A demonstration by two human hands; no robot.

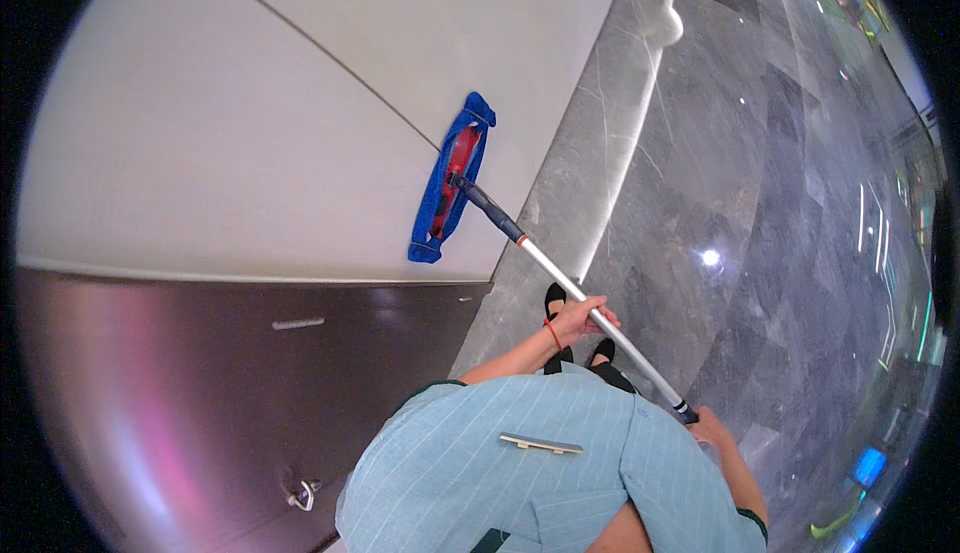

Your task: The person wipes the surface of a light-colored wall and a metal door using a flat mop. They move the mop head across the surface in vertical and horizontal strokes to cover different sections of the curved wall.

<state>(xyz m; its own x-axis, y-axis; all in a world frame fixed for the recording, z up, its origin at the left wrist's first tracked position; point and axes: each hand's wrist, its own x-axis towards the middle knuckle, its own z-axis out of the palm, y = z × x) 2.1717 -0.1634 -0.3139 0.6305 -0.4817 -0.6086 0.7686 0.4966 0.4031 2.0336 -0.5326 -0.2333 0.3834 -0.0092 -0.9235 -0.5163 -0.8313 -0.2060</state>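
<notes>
My left hand (pixel 576 321), with a red cord at the wrist, grips the silver metal pole (pixel 630 354) of a flat mop about midway along. My right hand (pixel 709 429) holds the dark grip at the pole's lower end. At the far end, a dark joint (pixel 491 208) links the pole to a red mop head (pixel 459 159). A blue cloth pad (pixel 427 211) wraps around that head. The pad lies against a pale wall panel (pixel 247 148), across the end of a dark seam.
A dark glossy door-like panel (pixel 375 373) with a metal handle (pixel 306 494) stands at left. Grey stone-look flooring (pixel 705 178) stretches to the right, with a bright strip (pixel 626 155) along the wall base. My black shoes (pixel 602 352) are below the pole.
</notes>
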